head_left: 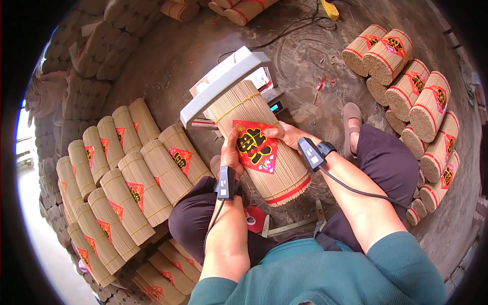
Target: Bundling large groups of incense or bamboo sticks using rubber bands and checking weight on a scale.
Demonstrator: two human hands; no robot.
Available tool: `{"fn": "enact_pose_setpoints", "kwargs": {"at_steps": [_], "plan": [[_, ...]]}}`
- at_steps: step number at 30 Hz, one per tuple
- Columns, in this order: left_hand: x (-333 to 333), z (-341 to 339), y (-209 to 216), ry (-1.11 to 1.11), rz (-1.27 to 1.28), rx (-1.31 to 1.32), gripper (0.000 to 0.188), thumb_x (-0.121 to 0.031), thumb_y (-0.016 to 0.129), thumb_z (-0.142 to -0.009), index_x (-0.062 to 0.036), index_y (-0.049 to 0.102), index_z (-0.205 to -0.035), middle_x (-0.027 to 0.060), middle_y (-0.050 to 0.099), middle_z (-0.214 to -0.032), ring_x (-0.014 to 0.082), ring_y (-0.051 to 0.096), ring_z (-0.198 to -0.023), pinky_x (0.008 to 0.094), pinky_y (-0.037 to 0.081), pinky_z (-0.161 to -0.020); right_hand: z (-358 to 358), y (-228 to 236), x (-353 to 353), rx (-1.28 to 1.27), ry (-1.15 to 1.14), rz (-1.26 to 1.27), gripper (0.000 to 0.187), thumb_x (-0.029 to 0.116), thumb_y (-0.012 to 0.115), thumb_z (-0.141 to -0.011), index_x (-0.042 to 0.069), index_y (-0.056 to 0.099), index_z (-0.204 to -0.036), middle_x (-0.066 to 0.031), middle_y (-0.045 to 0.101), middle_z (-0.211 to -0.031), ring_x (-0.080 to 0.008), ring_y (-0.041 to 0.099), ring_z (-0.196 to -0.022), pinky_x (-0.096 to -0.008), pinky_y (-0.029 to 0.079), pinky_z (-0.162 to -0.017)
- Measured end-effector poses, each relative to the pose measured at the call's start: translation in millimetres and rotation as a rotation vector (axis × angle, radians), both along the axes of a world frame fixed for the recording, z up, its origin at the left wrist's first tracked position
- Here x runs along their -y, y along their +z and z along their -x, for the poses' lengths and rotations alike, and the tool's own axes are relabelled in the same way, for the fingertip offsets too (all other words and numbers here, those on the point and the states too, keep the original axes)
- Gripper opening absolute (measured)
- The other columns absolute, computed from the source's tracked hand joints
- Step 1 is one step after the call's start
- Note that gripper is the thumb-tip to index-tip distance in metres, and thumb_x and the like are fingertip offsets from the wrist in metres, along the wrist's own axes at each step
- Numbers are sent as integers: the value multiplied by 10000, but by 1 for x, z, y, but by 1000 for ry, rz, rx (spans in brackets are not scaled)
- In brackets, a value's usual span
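Observation:
I hold a thick bundle of incense sticks (279,178) slantwise in front of me, between both hands. A yellow band circles its far end and a red band its near end. A red diamond-shaped label (264,158) with black and gold markings lies on its middle. My left hand (231,155) is wrapped round the bundle's left side. From the right, my right hand (288,135) grips it, thumb over the label's corner. The far end lies within the arch of a grey-white machine (227,86), which has a small lit blue display (275,108).
Yellow-banded bundles (134,195) are stacked in rows on my left. Red-banded bundles (412,89) are piled on the right. A red roll (252,219) lies between my legs. A black cable (295,28) and yellow power strip (330,9) lie beyond the machine.

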State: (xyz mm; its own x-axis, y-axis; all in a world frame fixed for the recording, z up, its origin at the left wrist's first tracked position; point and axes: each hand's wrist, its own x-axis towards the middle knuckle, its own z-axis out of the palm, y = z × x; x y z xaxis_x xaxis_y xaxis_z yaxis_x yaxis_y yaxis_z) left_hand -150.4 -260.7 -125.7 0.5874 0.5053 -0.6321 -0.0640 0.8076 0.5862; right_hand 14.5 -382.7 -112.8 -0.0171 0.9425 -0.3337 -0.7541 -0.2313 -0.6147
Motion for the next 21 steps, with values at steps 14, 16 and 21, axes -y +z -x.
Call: {"fn": "enact_pose_setpoints", "kwargs": {"at_steps": [14,16,21], "plan": [[-4,-15,12,-58,45,-39,499,-367,636,-873,-4,518,-1194,120,659,-1061,213,666,-893,338,551,-807,-6,2,-3,13,-13,133,782,433,726,-782,-19,403,-1332,-120,595,-1174,-168,587,-1044,-307,499,-883],[-4,-17,9,-64,-5,12,485,-354,602,-898,-1,510,-1219,123,647,-1103,219,655,-941,344,538,-837,-6,15,0,-59,-21,93,720,410,736,-787,-14,458,-1299,-111,608,-1170,-174,582,-1057,-336,491,-903],[1,-2,-3,-47,18,-21,459,-346,541,-945,-17,503,-1262,125,618,-1188,231,629,-1017,370,526,-873,6,-12,3,174,-36,-64,602,399,637,-884,-3,489,-1306,-62,568,-1251,-154,527,-1133,-348,422,-1002]]}}
